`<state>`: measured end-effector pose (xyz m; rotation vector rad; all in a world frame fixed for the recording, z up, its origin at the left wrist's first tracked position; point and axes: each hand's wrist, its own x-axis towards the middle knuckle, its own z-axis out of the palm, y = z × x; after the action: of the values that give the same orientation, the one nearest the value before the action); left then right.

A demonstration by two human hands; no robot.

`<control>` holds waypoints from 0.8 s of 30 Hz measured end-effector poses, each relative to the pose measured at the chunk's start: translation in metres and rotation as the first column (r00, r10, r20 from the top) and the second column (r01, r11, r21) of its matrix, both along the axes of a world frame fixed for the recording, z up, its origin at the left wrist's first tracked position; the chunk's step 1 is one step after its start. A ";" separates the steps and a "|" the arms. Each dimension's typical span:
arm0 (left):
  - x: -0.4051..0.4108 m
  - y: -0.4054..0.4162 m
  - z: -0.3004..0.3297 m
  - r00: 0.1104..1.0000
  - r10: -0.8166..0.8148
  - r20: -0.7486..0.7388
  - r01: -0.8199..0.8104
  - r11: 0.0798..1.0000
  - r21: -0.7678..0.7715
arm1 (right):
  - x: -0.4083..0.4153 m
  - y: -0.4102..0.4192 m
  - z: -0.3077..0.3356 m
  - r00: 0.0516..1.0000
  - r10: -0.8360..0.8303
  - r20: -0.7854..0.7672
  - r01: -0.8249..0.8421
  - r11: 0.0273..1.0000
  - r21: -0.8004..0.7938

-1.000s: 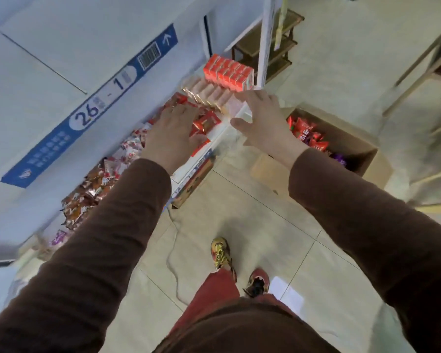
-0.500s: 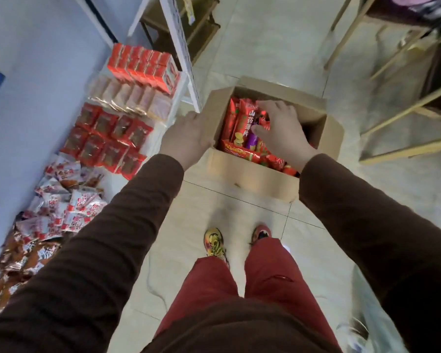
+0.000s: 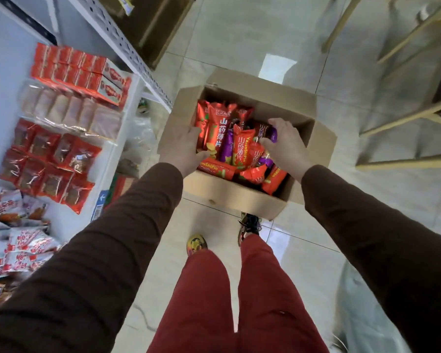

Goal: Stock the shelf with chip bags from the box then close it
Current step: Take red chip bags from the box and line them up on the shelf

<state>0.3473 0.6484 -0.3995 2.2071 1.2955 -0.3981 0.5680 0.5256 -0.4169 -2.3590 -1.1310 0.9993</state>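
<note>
An open cardboard box (image 3: pixel 229 197) stands on the tiled floor in front of my feet. It holds several red and purple chip bags (image 3: pixel 239 146), some upright, some lying flat. My left hand (image 3: pixel 183 146) is at the box's left side, fingers along an upright red bag (image 3: pixel 215 128) and thumb hooked under its lower end. Over the right side of the pile, my right hand (image 3: pixel 284 146) pinches a purple bag (image 3: pixel 272 135) between thumb and curled fingers. The white shelf (image 3: pixel 117 138) is at the left.
The shelf carries rows of red snack packs (image 3: pixel 49 164), clear-wrapped packs (image 3: pixel 71 110), red cartons (image 3: pixel 79 70) and white-red packets (image 3: pixel 15 240). A perforated shelf upright (image 3: pixel 127 49) rises beside the box. Wooden furniture legs (image 3: pixel 402 103) stand at the right. My shoes (image 3: pixel 196 244) are just behind the box.
I have turned from the shelf to the box. My left hand moved from the box's outer left edge into the box onto the red bags. My right hand shifted right within the pile.
</note>
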 end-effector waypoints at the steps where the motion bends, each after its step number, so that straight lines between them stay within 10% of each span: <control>1: 0.007 0.004 -0.013 1.000 0.014 0.002 -0.014 1.000 -0.021 | 0.007 0.004 -0.013 1.000 -0.011 -0.023 0.011 1.000 -0.008; 14: 0.047 0.029 -0.204 0.996 -0.058 -0.072 0.045 0.984 -0.172 | 0.040 0.001 -0.194 0.945 -0.259 -0.199 0.223 0.958 -0.182; 24: 0.089 0.011 -0.311 0.926 0.359 0.114 -0.276 0.854 -0.441 | 0.056 -0.003 -0.318 0.794 -0.518 -0.318 0.432 0.849 -0.304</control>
<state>0.4361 0.6592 -0.7107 1.5953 1.2996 -0.2898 0.6236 0.5223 -0.7346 -2.2749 -0.2554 1.3581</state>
